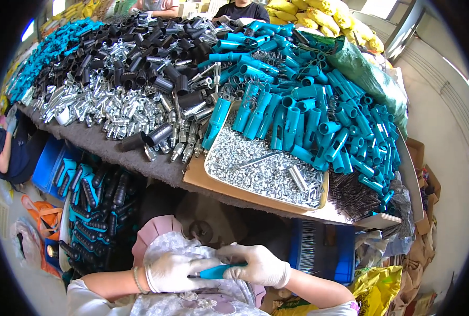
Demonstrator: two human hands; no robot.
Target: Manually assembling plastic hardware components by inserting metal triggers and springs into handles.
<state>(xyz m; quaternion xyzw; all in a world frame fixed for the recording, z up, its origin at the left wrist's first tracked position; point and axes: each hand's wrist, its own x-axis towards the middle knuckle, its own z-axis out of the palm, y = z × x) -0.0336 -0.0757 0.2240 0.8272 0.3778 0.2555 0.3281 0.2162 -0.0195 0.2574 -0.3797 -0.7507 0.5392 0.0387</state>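
Close in front of my apron, both gloved hands hold a small teal part [213, 272] between them. My left hand [174, 271] is closed around its left end, where a thin dark tip shows between the fingers. The fingers of my right hand [261, 265] pinch its other end. Most of the part is hidden by the gloves, so its exact kind cannot be made out. Beyond my hands, a tray [255, 201] of small silvery metal pieces [261, 168] sits at the table's front edge, with a loose metal tube [298, 178] lying on them.
Teal slotted tubes [297, 124] heap up behind the tray, black sleeves [139, 63] and silvery fittings [129, 113] to the left. Dark springs [353, 195] lie right. Below are a crate of black-and-teal handles [100, 210] and a blue bin [345, 253]. People sit across and left.
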